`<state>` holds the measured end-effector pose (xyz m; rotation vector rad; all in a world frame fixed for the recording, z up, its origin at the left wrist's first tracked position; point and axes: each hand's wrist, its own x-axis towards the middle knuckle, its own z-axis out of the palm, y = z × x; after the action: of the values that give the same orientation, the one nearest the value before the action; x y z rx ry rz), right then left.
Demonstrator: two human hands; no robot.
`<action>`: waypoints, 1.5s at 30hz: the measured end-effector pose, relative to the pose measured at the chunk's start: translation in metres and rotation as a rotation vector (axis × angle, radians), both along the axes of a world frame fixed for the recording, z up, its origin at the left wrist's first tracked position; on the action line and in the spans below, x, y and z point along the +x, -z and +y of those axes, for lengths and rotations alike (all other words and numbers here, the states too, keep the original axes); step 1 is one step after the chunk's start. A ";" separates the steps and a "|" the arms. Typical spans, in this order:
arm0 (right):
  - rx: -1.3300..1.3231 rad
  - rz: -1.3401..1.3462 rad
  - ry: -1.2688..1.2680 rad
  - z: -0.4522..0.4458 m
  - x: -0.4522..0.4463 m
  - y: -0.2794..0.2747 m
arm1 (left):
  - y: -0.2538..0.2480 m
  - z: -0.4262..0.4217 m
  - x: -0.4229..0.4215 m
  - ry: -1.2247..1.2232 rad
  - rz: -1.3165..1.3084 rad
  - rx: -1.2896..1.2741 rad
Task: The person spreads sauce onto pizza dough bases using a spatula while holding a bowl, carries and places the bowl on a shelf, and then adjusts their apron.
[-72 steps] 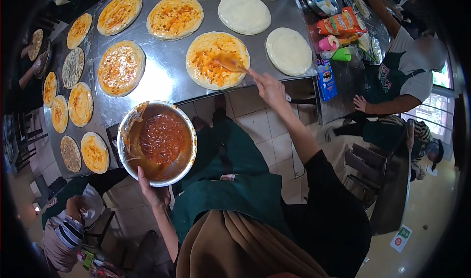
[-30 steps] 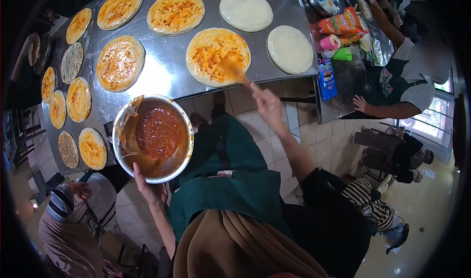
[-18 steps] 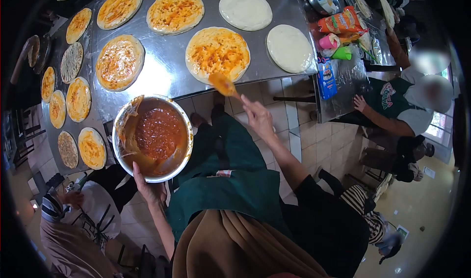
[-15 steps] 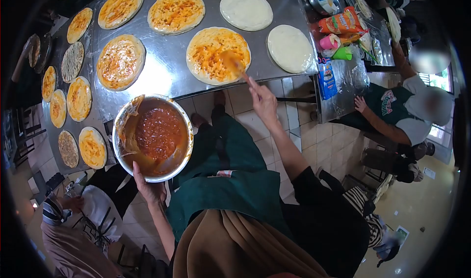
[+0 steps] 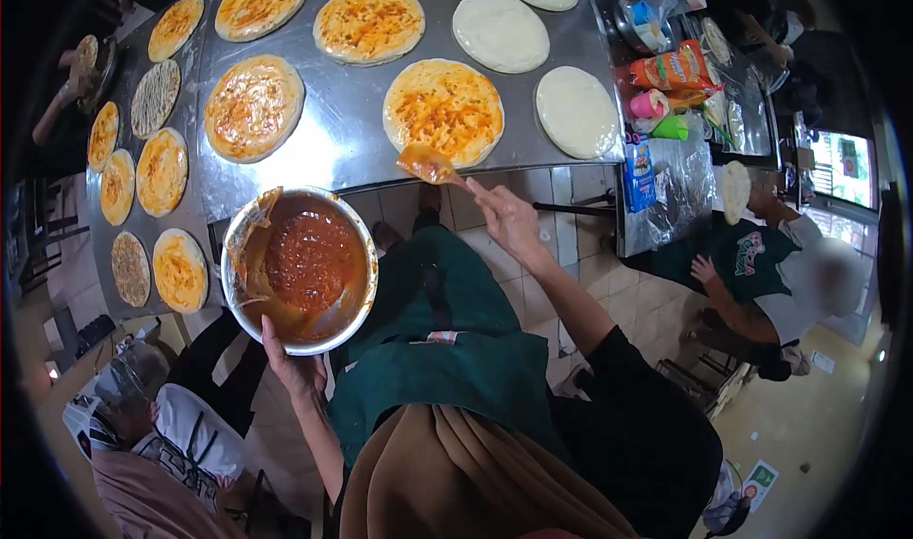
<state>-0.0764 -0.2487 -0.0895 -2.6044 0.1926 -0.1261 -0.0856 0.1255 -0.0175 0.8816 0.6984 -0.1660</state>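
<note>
At 7-8 o'clock from the nearest sauced round [image 5: 444,111], the steel bowl [image 5: 370,296] is held up by the table's near edge, w/ red-orange sauce [image 5: 309,261] in it. L hand [image 5: 295,368] grips the bowl from its 6 o'clock side, thumb up at the rim. R hand [image 5: 511,221] is closed on the handle of the spoon [image 5: 428,164]; its sauce-coated head is approx. 2 o'clock from the bowl, at that round's near edge; can't tell if touching. On the table [image 5: 342,120], from the same round: plain round [image 5: 575,113] at 3, another [image 5: 500,32] at 1, sauced ones at 11 [image 5: 369,23] & 9 [image 5: 255,108]. Side table [image 5: 680,192] at 3-4 has an orange pack [image 5: 670,68], pink cup [image 5: 649,104], green cup [image 5: 671,128], blue pack [image 5: 639,173]. Co-worker [image 5: 761,263] in a green apron at 3 o'clock in view; seated person [image 5: 195,425] at 8.
</note>
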 end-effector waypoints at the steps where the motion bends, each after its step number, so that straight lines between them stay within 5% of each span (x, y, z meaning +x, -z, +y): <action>1: 0.006 -0.023 -0.011 0.000 -0.002 0.000 | 0.002 0.002 -0.003 -0.015 0.004 0.005; 11: -0.487 0.016 -0.328 -0.073 -0.011 -0.033 | 0.001 -0.001 -0.003 -0.002 -0.024 -0.042; 22: -0.284 0.039 -0.384 -0.051 0.013 -0.019 | -0.002 -0.003 -0.005 -0.007 0.000 -0.059; 29: -0.230 0.045 -0.099 -0.081 0.026 -0.025 | 0.003 -0.005 -0.007 -0.027 0.026 -0.052; 35: -0.041 0.107 -0.276 -0.041 0.004 0.003 | -0.004 -0.013 -0.005 -0.039 -0.006 -0.035; 38: 0.111 -0.001 -0.132 -0.049 0.024 -0.003 | -0.003 -0.014 -0.007 -0.059 0.014 -0.027; 45: -0.104 0.154 -0.302 -0.019 0.054 -0.003 | -0.010 -0.030 0.000 -0.071 0.021 -0.017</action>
<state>-0.0223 -0.2675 -0.0862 -2.7114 -0.1582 0.1763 -0.0852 0.0954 -0.0077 0.8382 0.7453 -0.1179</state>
